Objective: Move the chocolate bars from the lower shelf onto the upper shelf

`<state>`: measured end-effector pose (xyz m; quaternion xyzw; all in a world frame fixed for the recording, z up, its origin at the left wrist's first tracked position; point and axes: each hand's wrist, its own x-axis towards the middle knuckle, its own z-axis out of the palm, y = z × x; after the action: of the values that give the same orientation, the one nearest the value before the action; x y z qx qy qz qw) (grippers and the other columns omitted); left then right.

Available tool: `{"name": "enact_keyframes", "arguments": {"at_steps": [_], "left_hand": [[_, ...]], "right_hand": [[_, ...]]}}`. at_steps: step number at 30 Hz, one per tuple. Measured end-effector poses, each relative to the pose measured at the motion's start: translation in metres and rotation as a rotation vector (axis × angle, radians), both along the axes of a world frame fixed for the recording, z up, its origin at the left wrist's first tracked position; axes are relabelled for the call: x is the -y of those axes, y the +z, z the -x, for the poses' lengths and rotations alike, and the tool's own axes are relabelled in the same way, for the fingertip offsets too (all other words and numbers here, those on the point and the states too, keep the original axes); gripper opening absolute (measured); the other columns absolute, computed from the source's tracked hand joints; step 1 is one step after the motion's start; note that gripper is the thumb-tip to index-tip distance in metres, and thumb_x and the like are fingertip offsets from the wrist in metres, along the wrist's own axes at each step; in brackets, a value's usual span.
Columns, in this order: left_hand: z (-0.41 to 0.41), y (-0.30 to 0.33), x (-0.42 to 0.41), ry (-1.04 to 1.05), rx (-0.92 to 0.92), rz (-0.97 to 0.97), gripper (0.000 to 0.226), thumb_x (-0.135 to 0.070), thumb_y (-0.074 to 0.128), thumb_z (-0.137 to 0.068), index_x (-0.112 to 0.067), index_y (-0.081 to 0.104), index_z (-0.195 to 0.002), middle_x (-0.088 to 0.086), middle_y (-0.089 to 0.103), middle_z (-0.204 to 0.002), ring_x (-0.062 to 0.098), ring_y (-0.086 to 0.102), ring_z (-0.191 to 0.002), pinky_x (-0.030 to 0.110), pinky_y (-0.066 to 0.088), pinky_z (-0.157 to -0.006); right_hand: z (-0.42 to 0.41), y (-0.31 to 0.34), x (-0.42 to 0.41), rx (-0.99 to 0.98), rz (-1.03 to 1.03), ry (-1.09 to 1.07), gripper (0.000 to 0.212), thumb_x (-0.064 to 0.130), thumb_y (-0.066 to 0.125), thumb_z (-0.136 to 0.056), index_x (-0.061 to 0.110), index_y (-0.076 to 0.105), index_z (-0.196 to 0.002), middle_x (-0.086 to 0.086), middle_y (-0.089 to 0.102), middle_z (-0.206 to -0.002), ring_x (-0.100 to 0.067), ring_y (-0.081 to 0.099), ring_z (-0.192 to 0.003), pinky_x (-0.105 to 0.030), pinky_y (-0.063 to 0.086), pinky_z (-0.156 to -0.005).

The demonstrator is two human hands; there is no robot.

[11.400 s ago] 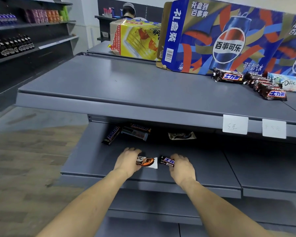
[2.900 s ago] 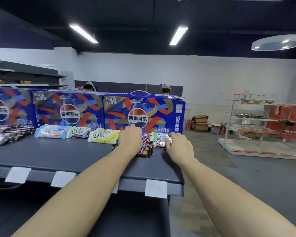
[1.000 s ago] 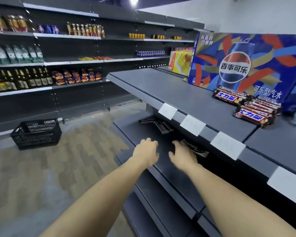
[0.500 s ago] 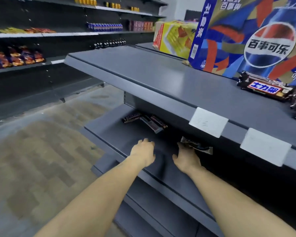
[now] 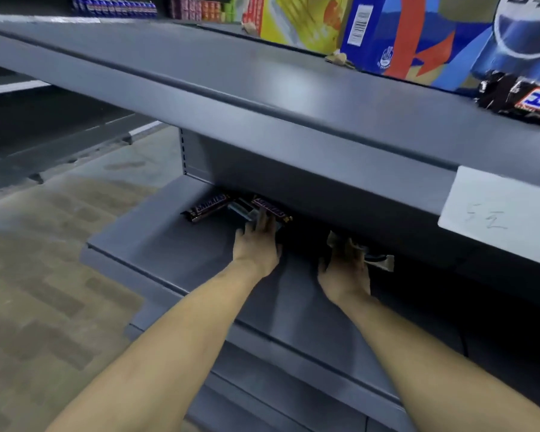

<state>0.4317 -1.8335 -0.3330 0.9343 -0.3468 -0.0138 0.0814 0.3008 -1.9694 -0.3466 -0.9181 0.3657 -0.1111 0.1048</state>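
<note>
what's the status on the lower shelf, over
Left hand reaching onto the Snickers bars. Right hand on a pale-wrapped bar. Upper shelf overhang shades both.

The right hand's (image 5: 345, 269) fingertips are hidden under the upper shelf (image 5: 262, 98); the wrapper (image 5: 379, 261) beside it is partly hidden.
</note>
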Motion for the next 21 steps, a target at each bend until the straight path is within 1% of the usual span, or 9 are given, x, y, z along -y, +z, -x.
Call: {"name": "enact_keyframes", "arguments": {"at_steps": [2, 4, 6, 9, 11, 14, 17, 19, 21], "left_hand": [[-0.007, -0.004, 0.005, 0.007, 0.029, 0.014, 0.062, -0.044, 0.038, -0.098, -0.018, 0.022, -0.152, 0.006, 0.015, -0.159, 0.033, 0.021, -0.139, 0.044, 0.028, -0.109], [-0.002, -0.005, 0.009, -0.030, 0.122, -0.002, 0.052, -0.039, 0.040, -0.098, -0.019, 0.036, -0.145, 0.006, 0.032, -0.150, 0.031, 0.026, -0.133, 0.042, 0.030, -0.107], [0.008, -0.003, 0.011, -0.076, 0.172, -0.001, 0.043, -0.033, 0.045, -0.096, -0.019, 0.049, -0.137, 0.006, 0.042, -0.139, 0.030, 0.036, -0.123, 0.040, 0.033, -0.102], [0.020, 0.006, 0.004, -0.109, 0.127, 0.017, 0.036, -0.033, 0.050, -0.095, -0.020, 0.059, -0.127, 0.008, 0.044, -0.131, 0.031, 0.044, -0.112, 0.041, 0.036, -0.096], [0.024, 0.006, -0.009, -0.137, 0.061, 0.040, 0.033, -0.032, 0.051, -0.095, -0.024, 0.060, -0.126, 0.008, 0.042, -0.131, 0.031, 0.042, -0.112, 0.041, 0.036, -0.097], [0.025, 0.010, -0.032, -0.169, -0.086, 0.091, 0.034, -0.025, 0.052, -0.095, -0.032, 0.057, -0.128, 0.006, 0.041, -0.129, 0.028, 0.038, -0.114, 0.038, 0.038, -0.093], [0.023, 0.015, -0.051, -0.213, -0.089, 0.068, 0.036, -0.022, 0.053, -0.095, -0.031, 0.055, -0.130, 0.004, 0.044, -0.125, 0.027, 0.039, -0.114, 0.037, 0.040, -0.092], [0.024, 0.016, -0.059, -0.244, -0.083, 0.057, 0.035, -0.019, 0.052, -0.095, -0.028, 0.055, -0.129, 0.003, 0.047, -0.123, 0.027, 0.041, -0.112, 0.037, 0.042, -0.090], [0.028, 0.020, -0.064, -0.253, -0.079, 0.058, 0.030, -0.016, 0.048, -0.097, -0.022, 0.053, -0.126, 0.003, 0.053, -0.120, 0.026, 0.046, -0.110, 0.037, 0.043, -0.089]], "right_hand": [[-0.004, -0.001, -0.001, 0.023, 0.030, 0.007, 0.048, 0.033, 0.041, -0.098, 0.015, 0.042, -0.142, -0.008, 0.038, -0.149, -0.031, 0.032, -0.135, -0.041, 0.035, -0.107], [-0.005, 0.002, -0.003, 0.017, 0.092, 0.038, 0.041, 0.024, 0.045, -0.096, 0.020, 0.050, -0.137, -0.004, 0.046, -0.141, -0.030, 0.036, -0.129, -0.038, 0.035, -0.106], [-0.004, 0.006, -0.009, -0.015, 0.152, 0.088, 0.045, 0.017, 0.047, -0.092, 0.027, 0.054, -0.135, -0.001, 0.049, -0.136, -0.028, 0.038, -0.124, -0.036, 0.035, -0.105], [-0.005, 0.010, -0.022, -0.022, 0.103, 0.131, 0.052, 0.010, 0.049, -0.088, 0.031, 0.056, -0.135, -0.004, 0.049, -0.131, -0.030, 0.043, -0.117, -0.038, 0.041, -0.099], [-0.006, 0.010, -0.032, -0.025, 0.034, 0.145, 0.053, 0.008, 0.051, -0.087, 0.031, 0.057, -0.134, -0.003, 0.048, -0.132, -0.030, 0.046, -0.116, -0.039, 0.046, -0.095], [-0.002, 0.013, -0.045, 0.017, -0.023, 0.213, 0.050, 0.004, 0.056, -0.085, 0.032, 0.061, -0.127, -0.001, 0.051, -0.125, -0.027, 0.050, -0.112, -0.036, 0.048, -0.090], [0.012, 0.017, -0.055, 0.089, -0.138, 0.227, 0.046, 0.011, 0.062, -0.087, 0.022, 0.057, -0.132, -0.005, 0.052, -0.126, -0.028, 0.051, -0.114, -0.035, 0.046, -0.094], [0.027, 0.016, -0.062, 0.121, -0.220, 0.082, 0.053, 0.021, 0.067, -0.087, 0.015, 0.051, -0.138, -0.008, 0.047, -0.132, -0.028, 0.048, -0.119, -0.036, 0.045, -0.099], [0.043, 0.012, -0.068, 0.075, -0.202, -0.062, 0.051, 0.035, 0.067, -0.088, 0.015, 0.055, -0.134, -0.008, 0.046, -0.133, -0.028, 0.044, -0.119, -0.037, 0.044, -0.098]]}}
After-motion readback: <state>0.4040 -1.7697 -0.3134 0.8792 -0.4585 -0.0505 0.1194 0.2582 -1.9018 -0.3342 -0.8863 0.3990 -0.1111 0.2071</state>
